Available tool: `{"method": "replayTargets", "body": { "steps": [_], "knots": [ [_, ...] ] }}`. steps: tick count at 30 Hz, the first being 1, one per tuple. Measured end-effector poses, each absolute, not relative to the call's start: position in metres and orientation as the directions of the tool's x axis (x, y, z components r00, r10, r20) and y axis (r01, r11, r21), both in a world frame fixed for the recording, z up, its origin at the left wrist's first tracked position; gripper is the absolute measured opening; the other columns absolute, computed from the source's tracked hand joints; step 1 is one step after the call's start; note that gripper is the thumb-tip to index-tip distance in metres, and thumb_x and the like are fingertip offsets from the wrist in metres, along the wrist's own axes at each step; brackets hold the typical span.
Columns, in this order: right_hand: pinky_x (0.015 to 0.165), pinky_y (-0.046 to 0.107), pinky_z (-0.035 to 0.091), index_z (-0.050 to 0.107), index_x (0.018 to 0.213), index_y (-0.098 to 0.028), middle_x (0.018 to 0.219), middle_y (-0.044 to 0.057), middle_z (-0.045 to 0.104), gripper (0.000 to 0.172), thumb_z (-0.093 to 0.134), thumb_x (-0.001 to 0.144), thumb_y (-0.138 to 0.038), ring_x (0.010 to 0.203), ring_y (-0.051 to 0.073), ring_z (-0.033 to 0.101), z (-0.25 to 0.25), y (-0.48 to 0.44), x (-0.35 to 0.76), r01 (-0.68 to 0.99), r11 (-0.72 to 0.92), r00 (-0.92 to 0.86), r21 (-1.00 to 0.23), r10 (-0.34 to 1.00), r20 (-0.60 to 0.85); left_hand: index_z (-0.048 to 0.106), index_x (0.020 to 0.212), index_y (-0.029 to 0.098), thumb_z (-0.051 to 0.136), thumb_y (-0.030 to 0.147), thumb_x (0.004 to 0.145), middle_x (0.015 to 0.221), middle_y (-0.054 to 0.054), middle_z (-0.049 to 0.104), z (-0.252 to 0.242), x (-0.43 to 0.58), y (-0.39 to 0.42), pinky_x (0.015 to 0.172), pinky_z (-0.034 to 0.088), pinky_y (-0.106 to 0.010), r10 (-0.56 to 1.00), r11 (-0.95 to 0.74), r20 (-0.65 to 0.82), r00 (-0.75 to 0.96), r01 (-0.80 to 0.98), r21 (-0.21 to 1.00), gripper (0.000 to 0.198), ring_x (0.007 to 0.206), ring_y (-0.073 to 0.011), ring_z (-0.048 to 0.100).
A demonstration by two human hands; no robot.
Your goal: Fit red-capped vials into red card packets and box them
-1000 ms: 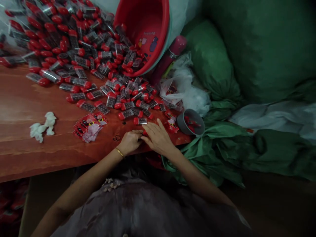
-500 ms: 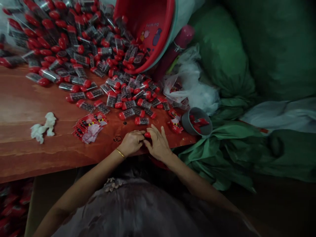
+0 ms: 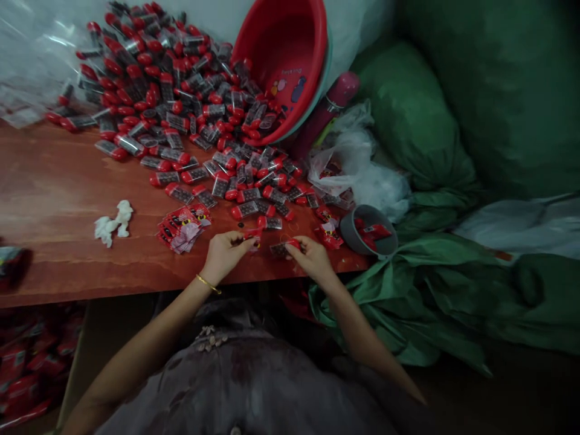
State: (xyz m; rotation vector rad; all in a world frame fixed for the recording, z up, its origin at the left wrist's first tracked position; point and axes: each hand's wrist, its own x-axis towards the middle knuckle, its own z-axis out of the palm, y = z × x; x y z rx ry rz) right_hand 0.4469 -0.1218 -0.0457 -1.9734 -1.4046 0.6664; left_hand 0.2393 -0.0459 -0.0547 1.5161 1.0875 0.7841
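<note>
My left hand is closed, pinching a small red printed card between thumb and fingers. In my right hand is a small clear container with a red cap and dark dotted contents, gripped at its capped end. The two hands are apart over the table's front edge. Just beyond them lies another red-capped container. A fanned stack of red printed cards lies to the left of my left hand, and more cards lie beyond my right hand.
A large heap of red-capped containers covers the table's back, spilling from a tipped red basin. At right stand a grey cup, a plastic bag and a magenta flask. Green sacks flank the table; white scraps lie left.
My hands were together around a red-capped piece; now they have separated, the left with a card and the right with a container. The view has shifted left.
</note>
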Motion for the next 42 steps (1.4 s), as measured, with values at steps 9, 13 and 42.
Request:
{"method": "replayTargets", "body": {
  "steps": [9, 13, 42],
  "knots": [
    [0.063, 0.029, 0.047, 0.065, 0.088, -0.017, 0.073, 0.002, 0.067, 0.031, 0.064, 0.069, -0.041, 0.064, 0.016, 0.059, -0.069, -0.129, 0.437, 0.515, -0.212, 0.401, -0.830, 0.916, 0.016, 0.065, 0.056, 0.014, 0.082, 0.042, 0.048, 0.049, 0.003, 0.058, -0.045, 0.227, -0.048, 0.046, 0.037, -0.018, 0.866, 0.468, -0.411, 0.284, -0.176, 0.866, 0.033, 0.044, -0.0062, 0.048],
    [0.059, 0.027, 0.047, 0.060, 0.087, -0.018, 0.071, 0.000, 0.063, 0.027, 0.064, 0.070, -0.038, 0.060, 0.014, 0.058, -0.060, -0.128, 0.433, 0.450, -0.216, 0.392, -0.867, 0.920, -0.026, 0.064, 0.061, 0.013, 0.083, 0.041, 0.047, 0.048, 0.004, 0.058, -0.047, 0.228, -0.051, 0.047, 0.043, -0.018, 0.787, 0.607, -0.533, 0.310, -0.240, 0.757, 0.037, 0.042, -0.0058, 0.049],
    [0.054, 0.024, 0.048, 0.058, 0.092, -0.019, 0.055, -0.005, 0.060, 0.023, 0.061, 0.078, -0.037, 0.049, 0.012, 0.060, -0.039, -0.133, 0.365, 0.122, -0.187, 0.376, -0.975, 0.918, -0.129, 0.061, 0.070, 0.015, 0.085, 0.042, 0.043, 0.065, 0.001, 0.067, -0.036, 0.222, -0.056, 0.060, 0.050, -0.022, 0.738, 0.675, -0.592, 0.325, -0.384, 0.630, 0.045, 0.053, -0.0086, 0.060]
  ]
}}
